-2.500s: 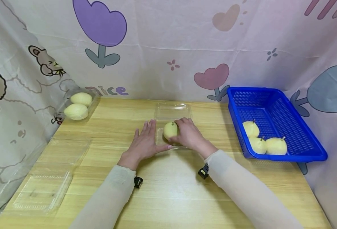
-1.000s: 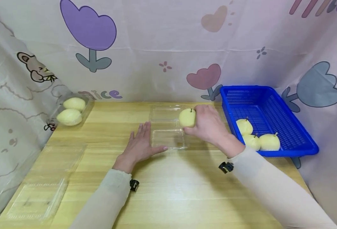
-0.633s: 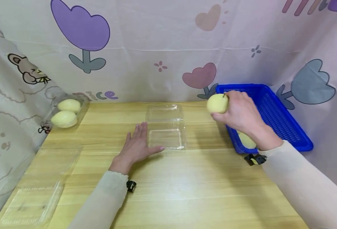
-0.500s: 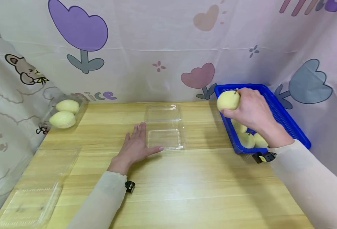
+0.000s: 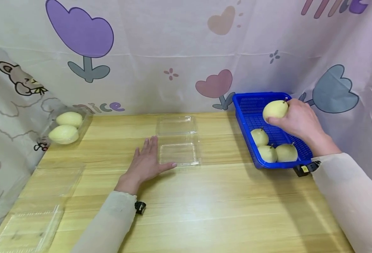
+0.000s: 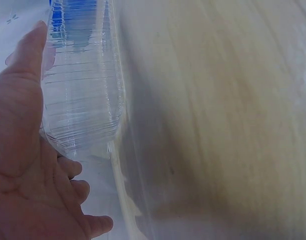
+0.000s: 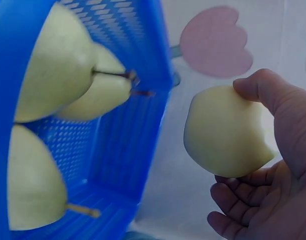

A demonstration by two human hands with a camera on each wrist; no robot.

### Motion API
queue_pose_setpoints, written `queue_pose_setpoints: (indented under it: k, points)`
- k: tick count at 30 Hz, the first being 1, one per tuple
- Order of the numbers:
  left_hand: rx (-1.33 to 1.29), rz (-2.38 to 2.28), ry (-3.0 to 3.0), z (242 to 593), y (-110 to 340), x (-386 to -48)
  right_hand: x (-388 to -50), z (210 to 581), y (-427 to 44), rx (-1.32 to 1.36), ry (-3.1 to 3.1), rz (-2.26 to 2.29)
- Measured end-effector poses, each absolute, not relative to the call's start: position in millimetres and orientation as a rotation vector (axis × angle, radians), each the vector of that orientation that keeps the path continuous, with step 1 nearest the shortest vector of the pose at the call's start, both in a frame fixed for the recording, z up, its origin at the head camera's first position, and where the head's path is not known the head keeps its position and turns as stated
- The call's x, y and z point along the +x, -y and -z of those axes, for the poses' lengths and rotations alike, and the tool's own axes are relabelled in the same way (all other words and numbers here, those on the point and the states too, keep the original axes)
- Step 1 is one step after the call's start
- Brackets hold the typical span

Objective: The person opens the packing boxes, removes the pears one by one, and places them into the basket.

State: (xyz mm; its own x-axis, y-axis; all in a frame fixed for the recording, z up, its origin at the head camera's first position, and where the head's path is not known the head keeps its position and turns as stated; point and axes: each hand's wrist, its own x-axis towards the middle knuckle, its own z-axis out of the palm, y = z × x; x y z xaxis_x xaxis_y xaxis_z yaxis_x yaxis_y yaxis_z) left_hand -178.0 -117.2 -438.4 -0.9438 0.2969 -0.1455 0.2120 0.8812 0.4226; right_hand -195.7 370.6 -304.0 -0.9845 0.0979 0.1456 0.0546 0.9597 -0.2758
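A pale yellow pear [image 5: 275,109] with a dark stem is gripped between the thumb and fingers of my right hand [image 5: 303,121], held above the blue basket [image 5: 244,123]. Three more pears [image 7: 53,65] lie inside that basket, against its near left corner. My left hand [image 5: 143,167] rests with straight, spread fingers at the left and front edges of a clear plastic clamshell box [image 5: 178,153]. The box stands with its lid laid back, and I see no fruit in it. In the left wrist view, the thumb lies along the ribbed box wall [image 6: 83,95].
A second clear box [image 5: 86,117] with two pears [image 5: 63,134] stands at the back left corner. At the front left lies another open clear box [image 5: 31,228]. A printed curtain [image 5: 154,42] hangs behind the wooden table [image 5: 198,203].
My right hand has lifted the pear out of the middle box and carried it right, over the blue basket. The left hand stays by the box. The head view has shifted rightward.
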Motion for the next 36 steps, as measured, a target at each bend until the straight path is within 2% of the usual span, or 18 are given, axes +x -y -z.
queue_pose_setpoints:
  k: [16,36]
  points:
    - [0.387,-0.599,-2.848,438.0,119.0,-178.1,-209.2,352.7,-417.7,-0.189,3.173,-0.397]
    - [0.391,-0.596,-2.847,437.1,116.9,-177.6,-212.5,375.8,-418.6,-0.223,3.416,-0.572]
